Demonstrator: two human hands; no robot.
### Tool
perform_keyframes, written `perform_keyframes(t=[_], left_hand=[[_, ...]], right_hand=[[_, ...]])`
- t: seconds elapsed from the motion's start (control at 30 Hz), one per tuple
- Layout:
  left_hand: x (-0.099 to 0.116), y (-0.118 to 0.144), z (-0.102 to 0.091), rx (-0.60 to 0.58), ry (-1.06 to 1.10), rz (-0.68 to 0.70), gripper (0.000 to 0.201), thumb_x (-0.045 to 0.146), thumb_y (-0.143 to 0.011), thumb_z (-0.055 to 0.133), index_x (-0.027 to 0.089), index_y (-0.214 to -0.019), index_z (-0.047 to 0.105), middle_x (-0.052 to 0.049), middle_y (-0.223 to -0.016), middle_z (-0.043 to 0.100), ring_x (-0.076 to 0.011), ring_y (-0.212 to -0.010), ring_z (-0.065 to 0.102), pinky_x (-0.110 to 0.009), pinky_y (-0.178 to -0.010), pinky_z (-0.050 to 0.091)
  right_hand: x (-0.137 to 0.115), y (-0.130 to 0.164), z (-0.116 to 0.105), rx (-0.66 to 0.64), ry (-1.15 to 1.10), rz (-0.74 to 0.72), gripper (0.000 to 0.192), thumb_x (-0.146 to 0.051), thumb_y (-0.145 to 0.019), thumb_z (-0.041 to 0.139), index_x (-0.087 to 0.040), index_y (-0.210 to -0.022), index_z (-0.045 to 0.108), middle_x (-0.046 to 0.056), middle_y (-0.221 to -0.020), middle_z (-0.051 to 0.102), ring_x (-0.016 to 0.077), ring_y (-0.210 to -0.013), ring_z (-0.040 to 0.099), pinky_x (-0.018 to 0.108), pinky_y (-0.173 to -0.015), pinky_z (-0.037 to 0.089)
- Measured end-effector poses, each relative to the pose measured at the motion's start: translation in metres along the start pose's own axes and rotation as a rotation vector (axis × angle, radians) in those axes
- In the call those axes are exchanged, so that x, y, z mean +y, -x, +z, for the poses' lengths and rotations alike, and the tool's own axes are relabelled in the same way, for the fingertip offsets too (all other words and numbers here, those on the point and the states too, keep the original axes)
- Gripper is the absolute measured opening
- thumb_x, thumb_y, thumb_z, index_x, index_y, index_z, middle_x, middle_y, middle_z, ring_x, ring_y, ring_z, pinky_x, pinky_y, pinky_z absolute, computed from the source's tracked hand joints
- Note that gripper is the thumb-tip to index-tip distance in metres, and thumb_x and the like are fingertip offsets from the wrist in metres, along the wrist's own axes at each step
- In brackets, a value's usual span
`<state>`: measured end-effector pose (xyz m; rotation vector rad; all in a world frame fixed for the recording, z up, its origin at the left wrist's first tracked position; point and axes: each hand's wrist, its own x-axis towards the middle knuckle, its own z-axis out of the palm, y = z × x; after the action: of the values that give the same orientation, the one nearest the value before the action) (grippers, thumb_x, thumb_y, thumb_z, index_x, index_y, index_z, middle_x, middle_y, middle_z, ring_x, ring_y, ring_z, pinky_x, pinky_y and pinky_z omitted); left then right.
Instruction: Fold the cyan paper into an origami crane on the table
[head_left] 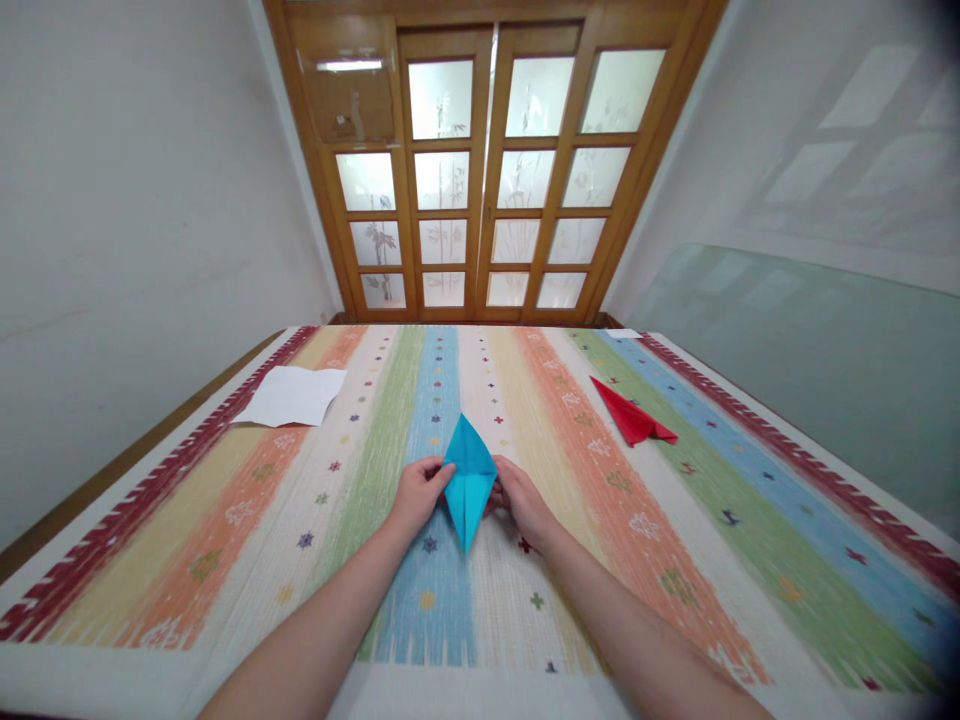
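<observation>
A piece of blue origami paper [469, 480], folded into a long diamond with a crease down its lower half, is held upright-pointing between my two hands. My left hand [421, 492] pinches its left corner, thumb on the front face. At the right corner, my right hand [523, 500] grips the edge with curled fingers, partly hidden behind the paper. Off to the right lies a red folded paper [631, 414] with a long pointed end. A white sheet of paper [292, 396] rests on the left side.
A striped, patterned tablecloth [375, 520] covers the table. A small white piece [623, 334] lies at the far right edge. Beyond the table stand wooden doors [480, 170] with frosted panes. A pale glass panel [795, 370] leans along the right wall.
</observation>
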<state>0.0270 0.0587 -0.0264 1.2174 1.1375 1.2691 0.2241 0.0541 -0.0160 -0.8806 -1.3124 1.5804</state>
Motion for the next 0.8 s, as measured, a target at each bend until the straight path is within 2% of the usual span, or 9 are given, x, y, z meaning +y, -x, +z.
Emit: perform_keyframes(t=[0.17,0.37,0.53,0.63,0.73,0.8], left_hand=[[0.000,0.000,0.000,-0.024,-0.009,0.013,0.031,0.043,-0.079,0.074,0.016,-0.093,0.075,-0.008,-0.086,0.074,-0.0221,-0.078,0.066,-0.032,-0.072,0.050],[0.000,0.001,0.000,-0.092,-0.050,0.049,0.027,0.036,-0.077,0.077,0.017,-0.094,0.070,-0.006,-0.086,0.072,-0.0205,-0.077,0.065,-0.031,-0.073,0.051],[0.003,0.003,0.001,-0.034,-0.148,0.117,0.025,0.031,-0.075,0.079,0.019,-0.092,0.064,-0.002,-0.084,0.066,-0.0190,-0.080,0.061,-0.029,-0.076,0.047],[0.006,0.007,0.004,0.016,-0.197,0.155,0.037,0.027,-0.071,0.081,0.021,-0.101,0.060,-0.002,-0.093,0.065,-0.0198,-0.089,0.059,-0.029,-0.083,0.044],[0.010,0.011,0.006,0.041,-0.242,0.182,0.053,0.023,-0.067,0.083,0.023,-0.113,0.057,-0.004,-0.106,0.063,-0.0205,-0.096,0.058,-0.030,-0.088,0.042],[0.013,0.012,0.008,0.043,-0.268,0.190,0.053,0.021,-0.066,0.083,0.024,-0.112,0.058,-0.003,-0.106,0.063,-0.0201,-0.095,0.058,-0.029,-0.087,0.042]], right_hand=[[-0.002,0.000,0.001,-0.001,0.079,-0.014,0.045,-0.057,-0.088,0.061,-0.022,-0.116,0.064,0.002,-0.082,0.066,0.0161,-0.064,0.063,0.028,-0.059,0.053],[-0.003,0.000,0.003,0.003,0.125,-0.040,0.042,-0.053,-0.089,0.061,-0.023,-0.118,0.063,0.003,-0.091,0.068,0.0153,-0.067,0.063,0.028,-0.059,0.052],[-0.002,0.002,0.003,-0.001,0.171,-0.044,0.040,-0.054,-0.091,0.057,-0.023,-0.114,0.067,0.001,-0.076,0.066,0.0169,-0.064,0.062,0.029,-0.059,0.052],[-0.003,0.003,0.003,-0.011,0.208,-0.054,0.040,-0.054,-0.091,0.057,-0.024,-0.113,0.071,0.001,-0.071,0.065,0.0186,-0.064,0.061,0.031,-0.061,0.051],[-0.006,0.003,0.003,-0.031,0.238,-0.070,0.039,-0.053,-0.092,0.058,-0.025,-0.114,0.073,0.005,-0.088,0.072,0.0224,-0.078,0.065,0.036,-0.073,0.053],[-0.008,0.004,0.003,-0.046,0.246,-0.081,0.038,-0.052,-0.092,0.058,-0.025,-0.114,0.074,0.007,-0.101,0.073,0.0256,-0.093,0.065,0.040,-0.085,0.051]])
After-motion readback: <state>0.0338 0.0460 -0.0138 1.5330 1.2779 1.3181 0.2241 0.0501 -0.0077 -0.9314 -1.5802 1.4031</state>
